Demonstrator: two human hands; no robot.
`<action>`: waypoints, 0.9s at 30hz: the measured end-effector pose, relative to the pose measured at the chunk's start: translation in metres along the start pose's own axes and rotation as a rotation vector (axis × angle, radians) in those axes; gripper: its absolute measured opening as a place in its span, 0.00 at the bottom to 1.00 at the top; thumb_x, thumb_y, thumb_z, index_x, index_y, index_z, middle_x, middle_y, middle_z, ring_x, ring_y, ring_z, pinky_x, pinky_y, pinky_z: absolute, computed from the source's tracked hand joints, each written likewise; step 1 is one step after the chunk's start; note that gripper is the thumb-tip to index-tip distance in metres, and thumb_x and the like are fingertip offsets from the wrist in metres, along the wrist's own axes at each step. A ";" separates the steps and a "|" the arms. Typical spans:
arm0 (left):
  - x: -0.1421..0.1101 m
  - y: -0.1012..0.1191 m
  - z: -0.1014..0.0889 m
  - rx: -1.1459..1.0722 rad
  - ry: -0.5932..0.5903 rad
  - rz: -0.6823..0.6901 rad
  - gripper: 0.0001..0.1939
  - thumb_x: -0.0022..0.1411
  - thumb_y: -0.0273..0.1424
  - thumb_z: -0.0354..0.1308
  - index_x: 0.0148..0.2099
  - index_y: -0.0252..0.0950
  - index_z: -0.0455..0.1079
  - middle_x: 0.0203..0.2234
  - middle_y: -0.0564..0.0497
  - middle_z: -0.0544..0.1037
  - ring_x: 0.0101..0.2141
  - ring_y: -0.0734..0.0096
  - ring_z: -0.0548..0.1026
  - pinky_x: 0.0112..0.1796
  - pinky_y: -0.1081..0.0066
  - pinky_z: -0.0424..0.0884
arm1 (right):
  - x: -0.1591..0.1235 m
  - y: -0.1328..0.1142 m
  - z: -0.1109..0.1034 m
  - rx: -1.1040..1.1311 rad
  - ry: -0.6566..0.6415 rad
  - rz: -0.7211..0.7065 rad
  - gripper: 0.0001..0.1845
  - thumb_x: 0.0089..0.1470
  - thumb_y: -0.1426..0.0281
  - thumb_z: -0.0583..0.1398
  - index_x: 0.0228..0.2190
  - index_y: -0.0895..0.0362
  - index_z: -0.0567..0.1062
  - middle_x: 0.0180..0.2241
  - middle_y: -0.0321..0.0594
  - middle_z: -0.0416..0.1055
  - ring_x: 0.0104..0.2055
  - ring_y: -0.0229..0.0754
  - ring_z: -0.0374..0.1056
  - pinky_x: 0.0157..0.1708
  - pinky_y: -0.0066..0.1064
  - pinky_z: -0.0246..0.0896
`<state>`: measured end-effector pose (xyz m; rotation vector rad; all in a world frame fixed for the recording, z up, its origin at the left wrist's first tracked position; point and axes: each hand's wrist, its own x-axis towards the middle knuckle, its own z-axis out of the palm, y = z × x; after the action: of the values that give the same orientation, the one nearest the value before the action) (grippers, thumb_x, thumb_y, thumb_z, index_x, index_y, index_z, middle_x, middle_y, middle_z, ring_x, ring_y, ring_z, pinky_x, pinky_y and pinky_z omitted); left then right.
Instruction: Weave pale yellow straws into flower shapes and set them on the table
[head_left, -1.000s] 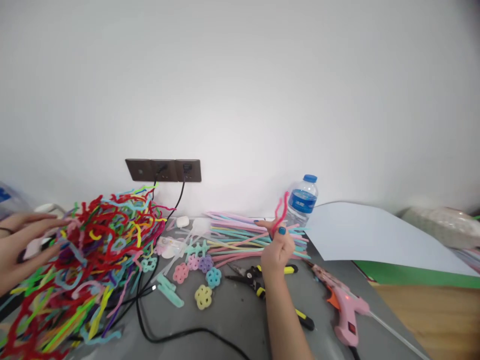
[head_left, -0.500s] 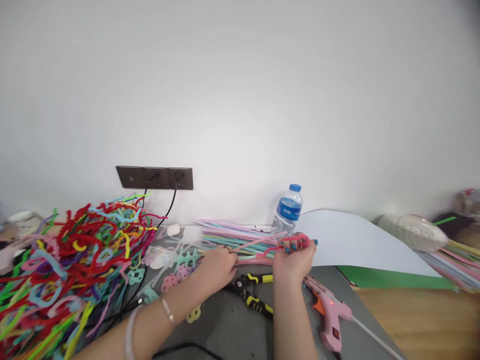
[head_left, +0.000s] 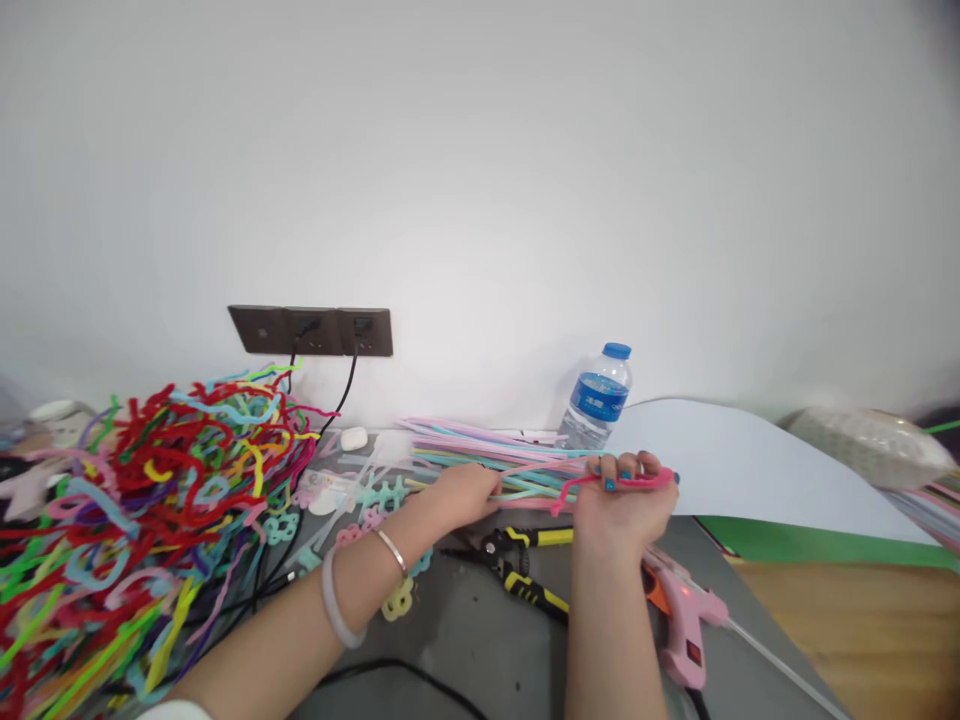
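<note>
My right hand [head_left: 624, 502] is closed around a bent pink pipe cleaner [head_left: 645, 481], fingers curled over it, just in front of a water bottle [head_left: 596, 402]. My left hand [head_left: 466, 491] reaches across the grey table and pinches into a bundle of straight pastel pipe cleaners [head_left: 480, 450] lying along the wall. Which strand it grips is hidden by the fingers. Black-and-yellow pliers [head_left: 517, 570] lie just below both hands.
A big tangle of bright bent pipe cleaners [head_left: 142, 500] fills the left. Small pastel flower shapes [head_left: 397, 598] lie near my left forearm. A pink glue gun [head_left: 686, 620] lies at the right, beside white paper [head_left: 742, 465] and a green sheet [head_left: 825, 552]. Black cables [head_left: 341, 395] run from wall sockets.
My left hand has come from the bright tangle at the left over to the pastel bundle. My right hand lowered the pink pipe cleaner and moved right with it.
</note>
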<state>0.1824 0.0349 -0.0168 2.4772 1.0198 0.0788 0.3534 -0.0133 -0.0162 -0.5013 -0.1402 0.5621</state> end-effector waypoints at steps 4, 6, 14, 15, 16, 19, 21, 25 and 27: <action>0.005 -0.006 -0.005 -0.171 0.001 0.077 0.08 0.58 0.33 0.55 0.30 0.35 0.69 0.24 0.53 0.73 0.27 0.70 0.70 0.28 0.73 0.61 | 0.000 -0.006 0.001 0.003 0.013 -0.007 0.02 0.48 0.72 0.52 0.25 0.55 0.61 0.18 0.24 0.50 0.14 0.29 0.45 0.18 0.24 0.50; 0.009 -0.011 -0.007 -0.253 -0.012 0.110 0.08 0.58 0.34 0.54 0.29 0.35 0.67 0.23 0.55 0.71 0.26 0.73 0.68 0.27 0.74 0.60 | -0.001 -0.008 0.002 0.015 0.045 -0.017 0.02 0.47 0.73 0.51 0.25 0.55 0.62 0.18 0.24 0.49 0.14 0.30 0.44 0.18 0.24 0.50; 0.026 -0.011 -0.034 -0.432 0.132 0.128 0.17 0.65 0.39 0.42 0.26 0.38 0.53 0.18 0.59 0.55 0.21 0.77 0.57 0.24 0.74 0.54 | 0.001 -0.014 -0.001 0.033 -0.011 -0.056 0.04 0.52 0.70 0.51 0.26 0.55 0.63 0.19 0.25 0.49 0.15 0.30 0.46 0.19 0.24 0.52; 0.027 -0.008 -0.041 -0.486 0.242 0.139 0.17 0.65 0.40 0.44 0.25 0.38 0.53 0.18 0.60 0.54 0.20 0.77 0.55 0.24 0.74 0.53 | 0.001 -0.016 -0.002 0.039 -0.026 -0.078 0.05 0.52 0.69 0.51 0.27 0.55 0.63 0.19 0.25 0.50 0.15 0.30 0.46 0.19 0.24 0.52; 0.028 -0.006 -0.048 -0.531 0.321 0.155 0.18 0.64 0.41 0.46 0.25 0.37 0.54 0.17 0.60 0.54 0.20 0.78 0.55 0.24 0.74 0.53 | 0.001 -0.017 -0.003 0.043 -0.036 -0.102 0.05 0.52 0.68 0.51 0.27 0.55 0.64 0.20 0.26 0.50 0.16 0.30 0.47 0.20 0.24 0.53; 0.032 0.000 -0.066 -0.700 0.394 0.187 0.16 0.62 0.44 0.51 0.31 0.36 0.63 0.16 0.61 0.53 0.18 0.79 0.52 0.21 0.75 0.51 | 0.000 -0.020 -0.003 0.041 -0.010 -0.132 0.05 0.51 0.68 0.51 0.28 0.55 0.66 0.21 0.27 0.51 0.16 0.30 0.48 0.20 0.24 0.55; 0.034 0.001 -0.074 -0.880 0.449 0.211 0.19 0.62 0.48 0.51 0.33 0.35 0.64 0.16 0.62 0.51 0.16 0.80 0.49 0.19 0.76 0.48 | 0.000 -0.020 -0.003 0.039 0.026 -0.119 0.06 0.51 0.68 0.50 0.28 0.55 0.66 0.21 0.27 0.51 0.16 0.30 0.47 0.19 0.25 0.54; 0.036 -0.004 -0.082 -0.953 0.645 0.188 0.23 0.65 0.50 0.44 0.32 0.36 0.64 0.15 0.62 0.49 0.15 0.80 0.48 0.19 0.76 0.49 | 0.002 -0.015 -0.005 0.019 -0.013 -0.129 0.08 0.54 0.65 0.50 0.29 0.55 0.67 0.21 0.27 0.51 0.16 0.30 0.47 0.19 0.25 0.54; 0.034 -0.008 -0.081 -0.553 0.569 0.105 0.20 0.66 0.43 0.45 0.32 0.35 0.67 0.16 0.59 0.58 0.16 0.78 0.56 0.21 0.75 0.54 | 0.002 -0.013 -0.006 0.011 -0.046 -0.137 0.09 0.54 0.63 0.51 0.29 0.55 0.67 0.21 0.27 0.51 0.16 0.30 0.48 0.19 0.25 0.54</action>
<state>0.1839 0.0948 0.0477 2.0167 0.9095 1.0029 0.3630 -0.0236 -0.0152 -0.4639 -0.2140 0.4401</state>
